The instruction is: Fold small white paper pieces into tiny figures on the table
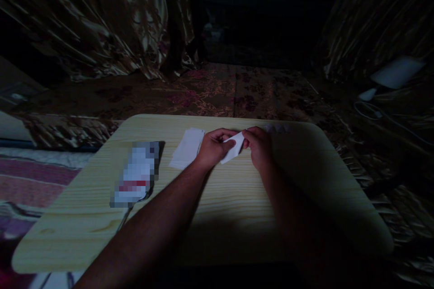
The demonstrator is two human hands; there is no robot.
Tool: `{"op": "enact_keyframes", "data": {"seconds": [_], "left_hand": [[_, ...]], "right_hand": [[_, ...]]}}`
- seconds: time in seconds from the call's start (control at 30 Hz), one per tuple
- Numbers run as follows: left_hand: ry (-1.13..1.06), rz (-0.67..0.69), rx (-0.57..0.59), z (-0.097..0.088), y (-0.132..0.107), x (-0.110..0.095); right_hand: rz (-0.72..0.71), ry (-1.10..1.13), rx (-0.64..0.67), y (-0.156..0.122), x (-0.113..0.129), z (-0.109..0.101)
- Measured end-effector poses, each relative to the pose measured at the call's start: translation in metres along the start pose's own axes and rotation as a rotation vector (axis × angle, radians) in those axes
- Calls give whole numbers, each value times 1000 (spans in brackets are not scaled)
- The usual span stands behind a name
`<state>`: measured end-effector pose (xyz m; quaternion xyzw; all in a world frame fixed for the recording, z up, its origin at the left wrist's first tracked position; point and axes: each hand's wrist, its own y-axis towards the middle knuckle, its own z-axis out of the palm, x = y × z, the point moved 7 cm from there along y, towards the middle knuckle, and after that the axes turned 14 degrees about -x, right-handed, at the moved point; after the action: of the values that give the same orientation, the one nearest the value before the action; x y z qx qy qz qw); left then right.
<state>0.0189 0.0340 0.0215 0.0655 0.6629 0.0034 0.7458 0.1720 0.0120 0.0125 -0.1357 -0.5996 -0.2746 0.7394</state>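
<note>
Pinching a small white paper slip (233, 150), slightly tilted.

You are wearing the only camera on your head. It is looking forward and down over the pale wooden table (237, 198), which is filling the lower half of the frame. Your forearms are entering from 6 o'clock. Your left hand (212, 148) and right hand (260, 148) are pinching a white paper slip (233, 150) just above centre, near the lens. The patterned floor covering (217, 90) is stretching away toward 12 o'clock into darkness.
</note>
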Motion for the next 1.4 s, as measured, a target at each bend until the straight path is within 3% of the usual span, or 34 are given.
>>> {"op": "enact_keyframes", "data": {"seconds": [0.3, 0.47, 0.6, 0.8, 1.07, 1.4], "left_hand": [[2, -32, 11, 0, -1, 1], [14, -43, 9, 0, 0, 0], [-2, -51, -1, 0, 0, 1], [-7, -32, -1, -1, 0, 0], [-6, -35, -18, -3, 2, 6], [-8, -29, -25, -6, 4, 11]], "right_hand": [[45, -5, -45, 3, -5, -1], [84, 119, -106, 8, -5, -6], [116, 165, -59, 7, -6, -3], [99, -34, 33, -4, -5, 6], [79, -48, -6, -4, -6, 3], [-50, -182, -2, -5, -4, 0]]}}
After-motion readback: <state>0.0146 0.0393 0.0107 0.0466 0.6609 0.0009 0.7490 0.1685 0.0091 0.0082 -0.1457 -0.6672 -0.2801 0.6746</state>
